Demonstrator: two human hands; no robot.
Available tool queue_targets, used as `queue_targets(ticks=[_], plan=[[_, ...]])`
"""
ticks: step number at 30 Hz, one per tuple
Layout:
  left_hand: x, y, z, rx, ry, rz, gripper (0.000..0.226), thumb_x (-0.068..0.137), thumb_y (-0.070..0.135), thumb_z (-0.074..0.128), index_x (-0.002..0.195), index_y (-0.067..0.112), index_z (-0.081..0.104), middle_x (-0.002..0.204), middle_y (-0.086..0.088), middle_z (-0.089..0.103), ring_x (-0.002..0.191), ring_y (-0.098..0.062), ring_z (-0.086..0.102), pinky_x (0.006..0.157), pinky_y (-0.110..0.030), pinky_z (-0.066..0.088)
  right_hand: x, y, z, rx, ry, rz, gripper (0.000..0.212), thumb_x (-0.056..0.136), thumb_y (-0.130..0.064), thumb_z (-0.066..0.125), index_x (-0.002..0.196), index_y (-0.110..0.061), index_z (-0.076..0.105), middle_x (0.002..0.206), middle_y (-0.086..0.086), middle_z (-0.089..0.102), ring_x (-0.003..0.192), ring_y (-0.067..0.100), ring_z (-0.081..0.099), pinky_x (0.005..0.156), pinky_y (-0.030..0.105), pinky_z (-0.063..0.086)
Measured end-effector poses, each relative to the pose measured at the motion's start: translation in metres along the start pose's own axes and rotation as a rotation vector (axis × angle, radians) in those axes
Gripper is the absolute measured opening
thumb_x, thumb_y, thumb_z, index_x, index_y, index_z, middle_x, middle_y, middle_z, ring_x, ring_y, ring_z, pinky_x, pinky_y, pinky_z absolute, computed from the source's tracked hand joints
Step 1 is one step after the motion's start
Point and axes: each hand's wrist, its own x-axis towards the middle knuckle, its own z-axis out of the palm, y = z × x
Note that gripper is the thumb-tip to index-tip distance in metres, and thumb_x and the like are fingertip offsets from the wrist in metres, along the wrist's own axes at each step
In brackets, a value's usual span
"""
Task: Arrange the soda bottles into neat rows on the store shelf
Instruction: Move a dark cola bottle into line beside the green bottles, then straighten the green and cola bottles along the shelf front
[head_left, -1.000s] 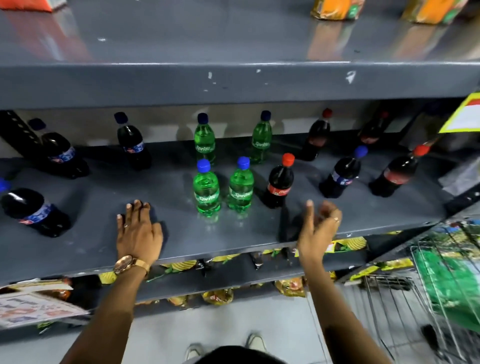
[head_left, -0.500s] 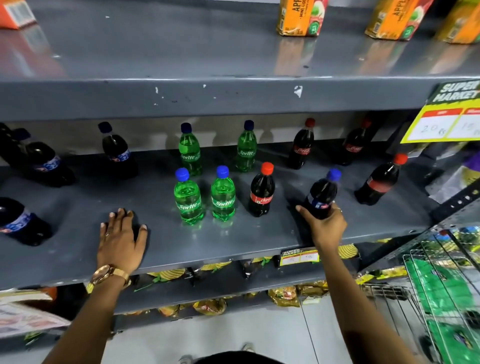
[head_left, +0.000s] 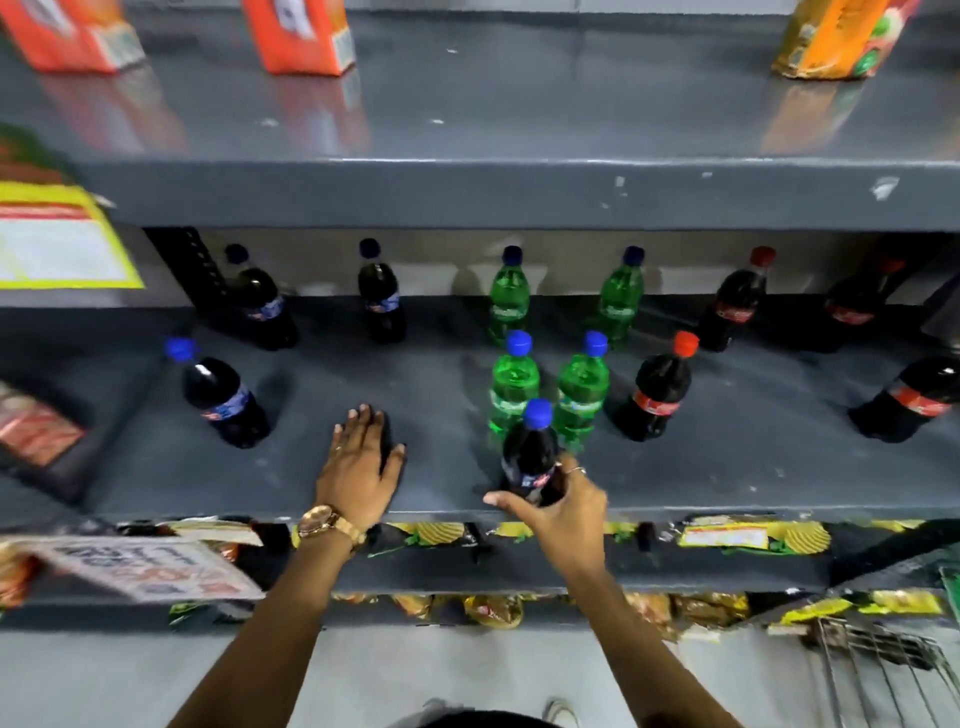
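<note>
A dark cola bottle with a blue cap (head_left: 531, 453) stands near the front edge of the grey middle shelf (head_left: 727, 483), and my right hand (head_left: 563, 512) grips its lower body. Just behind it stand two green bottles (head_left: 513, 387) (head_left: 583, 389) and a red-capped cola bottle (head_left: 661, 392). My left hand (head_left: 361, 467) lies flat on the shelf, holding nothing. Another blue-capped cola bottle (head_left: 221, 397) stands at the front left. Along the back wall are two blue-capped colas (head_left: 382, 296), two green bottles (head_left: 509, 299) and red-capped colas (head_left: 735, 304).
A red-capped cola bottle (head_left: 911, 397) stands at the far right. Juice cartons (head_left: 298, 34) sit on the upper shelf. Snack packets (head_left: 488, 608) fill the shelf below. A yellow price sign (head_left: 57, 244) hangs at left and a wire cart (head_left: 883, 670) is at lower right.
My right hand took hold of the blue-capped cola bottle on the right and has carried it left, in front of the green bottles. My left hand stayed flat on the shelf.
</note>
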Motion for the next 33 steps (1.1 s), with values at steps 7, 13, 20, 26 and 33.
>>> queue_targets(ticks=[7, 13, 20, 26, 33], plan=[[-0.004, -0.047, -0.016, 0.051, 0.003, 0.064, 0.060, 0.097, 0.038, 0.038, 0.145, 0.006, 0.024, 0.156, -0.015, 0.020, 0.146, -0.026, 0.013, 0.120, -0.036, 0.005, 0.019, -0.044, 0.105, -0.045, -0.108, -0.077, 0.077, 0.042, -0.071, 0.075, 0.092, -0.015, 0.058, 0.082, 0.003, 0.074, 0.076, 0.017, 0.069, 0.062, 0.025, 0.049], [-0.002, -0.057, -0.018, 0.098, -0.021, 0.101, 0.066, 0.096, 0.045, 0.033, 0.147, 0.007, 0.015, 0.159, -0.013, 0.013, 0.147, -0.024, 0.007, 0.120, -0.035, 0.000, 0.036, -0.055, 0.148, -0.083, -0.162, -0.069, 0.067, 0.049, -0.052, 0.088, 0.095, -0.014, 0.057, 0.094, 0.008, 0.072, 0.090, 0.025, 0.067, 0.061, 0.016, 0.034], [-0.004, -0.058, -0.012, 0.120, 0.019, 0.125, 0.068, 0.095, 0.048, 0.026, 0.147, 0.007, 0.014, 0.159, -0.011, 0.012, 0.147, -0.021, 0.003, 0.120, -0.034, -0.004, 0.030, -0.035, 0.137, 0.001, -0.268, -0.055, 0.053, 0.067, -0.027, 0.085, 0.114, -0.016, 0.063, 0.109, 0.003, 0.072, 0.103, 0.015, 0.067, 0.091, 0.044, 0.054], [-0.004, -0.058, -0.013, 0.113, 0.015, 0.133, 0.068, 0.095, 0.048, 0.025, 0.147, 0.006, 0.013, 0.159, -0.011, 0.011, 0.147, -0.020, 0.002, 0.119, -0.033, -0.006, 0.031, -0.042, 0.145, -0.026, -0.157, -0.084, 0.051, 0.063, -0.027, 0.088, 0.107, -0.014, 0.067, 0.102, 0.002, 0.075, 0.092, 0.011, 0.069, 0.084, 0.029, 0.056], [-0.004, -0.061, -0.008, 0.095, 0.035, 0.134, 0.068, 0.095, 0.049, 0.026, 0.147, 0.007, 0.014, 0.159, -0.011, 0.012, 0.147, -0.020, 0.003, 0.119, -0.033, -0.006, 0.032, -0.040, 0.146, -0.051, -0.140, -0.066, 0.058, 0.061, -0.028, 0.089, 0.112, -0.013, 0.064, 0.103, 0.006, 0.074, 0.094, 0.017, 0.069, 0.086, 0.036, 0.056]])
